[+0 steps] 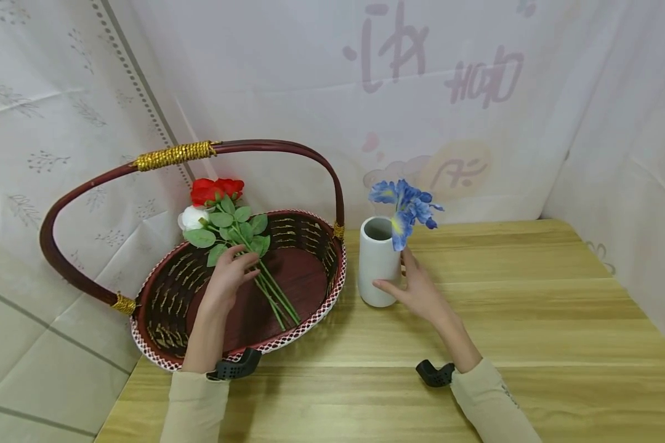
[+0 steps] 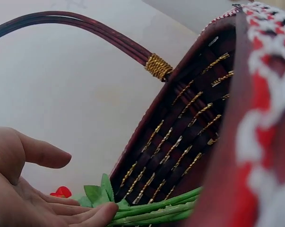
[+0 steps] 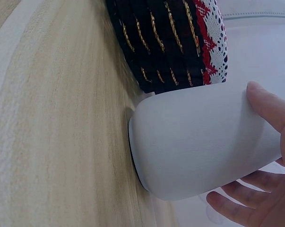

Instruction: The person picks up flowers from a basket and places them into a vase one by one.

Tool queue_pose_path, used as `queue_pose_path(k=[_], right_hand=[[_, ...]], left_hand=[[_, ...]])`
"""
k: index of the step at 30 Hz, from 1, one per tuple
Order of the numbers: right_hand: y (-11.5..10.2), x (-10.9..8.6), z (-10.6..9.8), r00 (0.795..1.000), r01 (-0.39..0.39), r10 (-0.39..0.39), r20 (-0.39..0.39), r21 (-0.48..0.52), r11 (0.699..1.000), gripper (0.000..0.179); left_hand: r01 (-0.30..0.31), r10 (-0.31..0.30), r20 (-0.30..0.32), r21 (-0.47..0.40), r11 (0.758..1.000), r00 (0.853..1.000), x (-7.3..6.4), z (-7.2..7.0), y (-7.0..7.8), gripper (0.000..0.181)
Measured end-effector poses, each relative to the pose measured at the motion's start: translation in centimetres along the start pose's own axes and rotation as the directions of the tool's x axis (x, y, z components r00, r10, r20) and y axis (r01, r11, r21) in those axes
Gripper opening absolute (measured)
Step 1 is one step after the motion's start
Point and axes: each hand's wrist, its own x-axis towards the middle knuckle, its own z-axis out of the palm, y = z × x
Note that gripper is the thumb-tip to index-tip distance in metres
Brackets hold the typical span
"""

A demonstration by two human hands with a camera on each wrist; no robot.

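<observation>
In the head view my left hand point(image 1: 228, 277) lies over the green stems of a red rose point(image 1: 216, 191) and a white rose point(image 1: 193, 218), inside a dark wicker basket point(image 1: 169, 320). Its thumb stands apart from its extended fingers in the left wrist view; the stems point(image 2: 156, 208) pass beside the fingertips. A white vase point(image 1: 378, 271) stands upright on the table, right of the basket. My right hand point(image 1: 421, 292) holds it loosely from the right, thumb across the front and fingers around the far side. Blue irises point(image 1: 407, 209) lean out of the vase's mouth.
The basket's tall arched handle point(image 1: 266, 145), bound with gold cord, rises over the flowers. Lace trim point(image 1: 324, 311) edges its rim. Pale printed cloth point(image 1: 288, 61) hangs behind and at both sides of the wooden table point(image 1: 532, 326).
</observation>
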Motion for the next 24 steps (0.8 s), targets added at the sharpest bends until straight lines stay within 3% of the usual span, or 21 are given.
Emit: queue_pose_path(k=[9,24], right_hand=[[0.04,0.08,-0.17,1.000,-0.003,0.002,0.008,0.006,1.000,0.099],[0.06,0.01,0.00,1.000,-0.002,0.002,0.011,0.001,1.000,0.099]], left_hand=[[0.005,-0.004,-0.013,0.055,0.998,1.000,0.19,0.10,-0.22,0.069],[-0.017,0.021,0.086,-0.045,0.999,0.996,0.70,-0.42,-0.22,0.058]])
